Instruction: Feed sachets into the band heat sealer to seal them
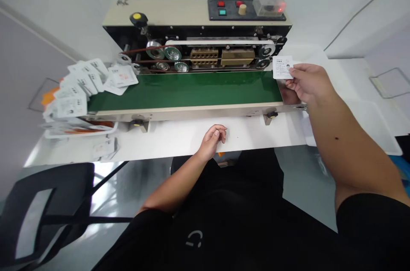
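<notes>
At the right end of a band sealing machine (pixel 198 49), my right hand (pixel 309 81) pinches a small white printed packet (pixel 282 67) by its right edge. The packet is held upright next to the sealer's intake, over the end of the green conveyor belt (pixel 192 89). My left hand (pixel 212 141) rests at the table's front edge with fingers loosely curled in and nothing seen in them. Many similar white packets (pixel 72 104) are heaped at the belt's left end, some of them lying on the belt.
Below the heap sits a white bin (pixel 80 133) with packets in it, and a few packets (pixel 105 148) lie on the table. Another white tray (pixel 368 121) stands at right. A control panel (pixel 230 10) tops the machine. A black chair (pixel 48 211) is at lower left.
</notes>
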Demonstrator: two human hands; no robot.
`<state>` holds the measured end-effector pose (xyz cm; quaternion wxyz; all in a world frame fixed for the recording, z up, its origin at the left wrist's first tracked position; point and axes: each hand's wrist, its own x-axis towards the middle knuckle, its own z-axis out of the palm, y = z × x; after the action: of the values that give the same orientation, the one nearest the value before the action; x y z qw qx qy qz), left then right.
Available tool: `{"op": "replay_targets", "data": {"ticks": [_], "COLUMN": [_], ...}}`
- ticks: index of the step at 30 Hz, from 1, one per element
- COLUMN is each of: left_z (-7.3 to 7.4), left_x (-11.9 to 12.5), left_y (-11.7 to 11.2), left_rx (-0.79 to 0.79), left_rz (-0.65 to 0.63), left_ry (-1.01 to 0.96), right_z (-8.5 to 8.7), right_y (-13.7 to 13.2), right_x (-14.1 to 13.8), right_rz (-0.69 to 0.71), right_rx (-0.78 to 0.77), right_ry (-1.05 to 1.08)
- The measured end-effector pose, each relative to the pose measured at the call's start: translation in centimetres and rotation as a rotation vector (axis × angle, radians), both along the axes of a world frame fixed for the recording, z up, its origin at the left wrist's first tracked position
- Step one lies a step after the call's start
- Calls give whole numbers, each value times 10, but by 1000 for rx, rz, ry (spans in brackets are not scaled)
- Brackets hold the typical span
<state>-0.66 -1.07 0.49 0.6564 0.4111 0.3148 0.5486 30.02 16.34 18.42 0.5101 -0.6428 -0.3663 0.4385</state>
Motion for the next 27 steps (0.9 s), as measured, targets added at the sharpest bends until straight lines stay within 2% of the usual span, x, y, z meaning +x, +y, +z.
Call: {"op": "replay_targets", "data": {"ticks": [5,11,14,16,19,21,23,24,27], "left_z": [0,1,1,0,0,0,1,1,1], "left_x": [0,0,0,0,-1,-1,-2,-2,-3], "left_y": [0,1,1,1,1,2,2,3,4], "left_rx": [-3,4,2,-3,-19,-34,-42,-43,-40], "left_rz": [6,-2,7,12,12,9,15,19,21], "left_ry": [-6,-2,2,-4,-8,4,14,19,43], "right_z": [1,9,16,21,23,20,14,10,-6], "right_y": [10,17,10,-2,-28,-46,-64,-72,-93], "right_x": [-16,-39,-39,-28,8,46,91,114,178], "right_rz": [66,143,162,134,27,-55,-130,-162,-180], "right_rx": [-12,-68,-34,25,143,229,241,185,-123], "right_ry": [28,-44,-85,-111,-180,-263,-405,-498,-763]}}
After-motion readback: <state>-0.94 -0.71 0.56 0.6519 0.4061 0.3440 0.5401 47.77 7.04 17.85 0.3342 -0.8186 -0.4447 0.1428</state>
